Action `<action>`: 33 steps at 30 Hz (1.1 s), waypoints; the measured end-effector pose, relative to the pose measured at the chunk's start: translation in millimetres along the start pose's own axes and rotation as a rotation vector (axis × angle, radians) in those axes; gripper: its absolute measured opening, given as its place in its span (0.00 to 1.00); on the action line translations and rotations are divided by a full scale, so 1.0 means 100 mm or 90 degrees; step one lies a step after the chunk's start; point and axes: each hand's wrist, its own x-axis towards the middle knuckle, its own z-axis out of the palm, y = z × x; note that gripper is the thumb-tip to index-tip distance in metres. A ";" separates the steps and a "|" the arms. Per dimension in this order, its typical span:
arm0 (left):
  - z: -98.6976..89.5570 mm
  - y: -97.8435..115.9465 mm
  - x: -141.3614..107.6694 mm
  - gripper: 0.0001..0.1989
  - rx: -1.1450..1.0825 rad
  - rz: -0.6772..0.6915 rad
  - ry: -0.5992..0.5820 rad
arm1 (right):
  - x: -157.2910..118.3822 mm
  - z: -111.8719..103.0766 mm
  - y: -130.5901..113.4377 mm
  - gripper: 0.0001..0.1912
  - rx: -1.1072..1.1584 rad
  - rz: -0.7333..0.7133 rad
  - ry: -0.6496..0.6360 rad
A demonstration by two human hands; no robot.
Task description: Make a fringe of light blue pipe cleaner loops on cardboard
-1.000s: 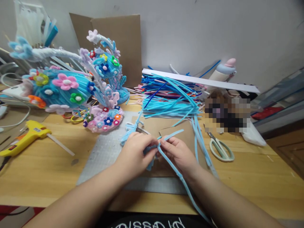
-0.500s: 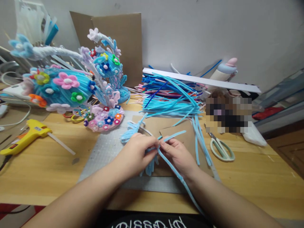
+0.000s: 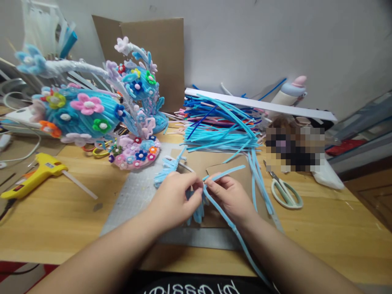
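Over the grey mat [image 3: 128,204], the hands are close together, near each other's fingertips. The left hand [image 3: 174,196] is curled around a light blue looped piece [image 3: 167,171], whose loops show beyond and below the fingers; the grip itself is partly hidden. The right hand [image 3: 231,196] pinches a light blue fuzzy strip [image 3: 222,212] between thumb and fingers, its short end pointing away from the mat's near edge and its long part trailing past that edge.

A brown cardboard sheet [image 3: 199,159] lies on the mat, beneath the hands. Beyond the mat is a pile of fuzzy stems [image 3: 220,136], mostly blue, and a few light blue stems [image 3: 266,192] extend down along the mat's right side. Scissors [image 3: 287,194] lie on the surface [image 3: 330,232] right of the mat; a yellow glue gun [image 3: 39,175] lies left of it. A flower-covered pink base [image 3: 133,153] sits at the mat's far left corner.
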 end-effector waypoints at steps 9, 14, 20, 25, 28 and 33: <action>0.05 0.00 0.02 0.02 -0.027 0.053 0.063 | -0.10 0.04 -0.05 0.06 -0.122 -0.169 -0.027; 0.07 0.01 0.00 0.01 -0.031 0.054 0.095 | -0.11 0.06 -0.04 0.05 -0.152 -0.269 0.001; 0.12 0.00 0.01 0.02 0.013 0.015 0.088 | -0.09 0.08 -0.01 0.04 -0.007 -0.157 0.013; 0.16 0.01 0.00 0.04 0.044 -0.020 0.091 | -0.06 0.07 0.00 0.09 0.158 0.022 0.023; 0.17 0.01 -0.01 0.02 0.031 -0.007 0.114 | -0.05 0.05 0.02 0.09 0.189 0.058 0.009; 0.16 0.00 0.00 0.01 -0.006 0.014 0.113 | -0.04 0.05 0.01 0.09 0.186 0.057 0.020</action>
